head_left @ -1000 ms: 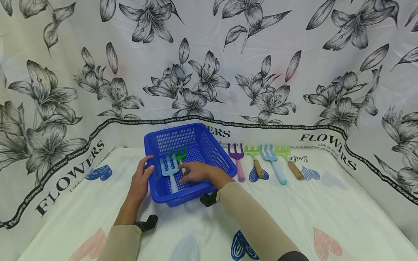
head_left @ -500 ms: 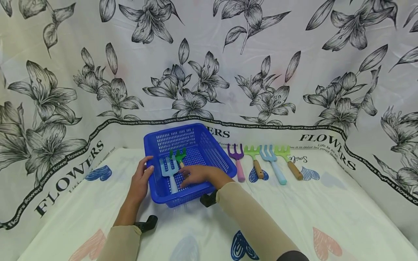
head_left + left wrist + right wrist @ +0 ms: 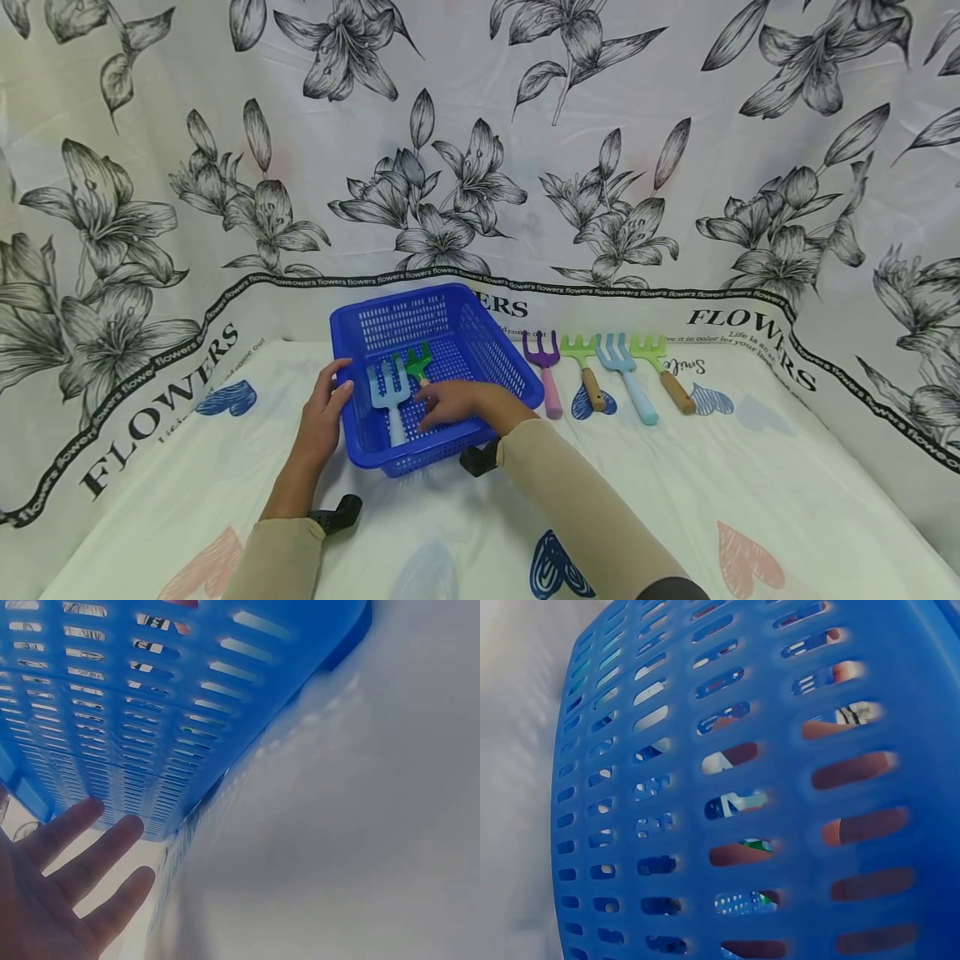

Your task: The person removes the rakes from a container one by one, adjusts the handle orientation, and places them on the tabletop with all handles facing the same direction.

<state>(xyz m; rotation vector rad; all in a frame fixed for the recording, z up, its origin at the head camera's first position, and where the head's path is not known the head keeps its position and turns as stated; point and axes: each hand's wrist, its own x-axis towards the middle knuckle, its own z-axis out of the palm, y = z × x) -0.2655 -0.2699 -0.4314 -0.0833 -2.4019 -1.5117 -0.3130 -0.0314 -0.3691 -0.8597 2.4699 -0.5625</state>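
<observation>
A blue slotted plastic basket [image 3: 420,458] stands in front of me in the head view. My left hand [image 3: 318,421] rests on its left rim with thumb and forefinger over the edge; in the left wrist view, three fingers [image 3: 97,859] stretch out straight beside the slotted wall. Inside lie a light-blue hand fork [image 3: 390,390] and a green hand fork [image 3: 417,361]. My right hand [image 3: 456,402], reaching over the front right rim, holds the green fork's wooden handle with curled fingers; the grip is partly hidden. The basket wall [image 3: 791,787] screens most of that hand in the right wrist view.
Right of the basket, more hand forks lie in a row: a purple one with a pink handle [image 3: 552,392], a green one with a wooden handle [image 3: 592,387], a light-blue one [image 3: 637,396] and another green one [image 3: 678,392]. A flower-printed cloth [image 3: 480,225] hangs behind.
The green fork has swung so its tines point further right. My right hand has shifted slightly right, and the light-blue fork has moved a little. My left hand stays put.
</observation>
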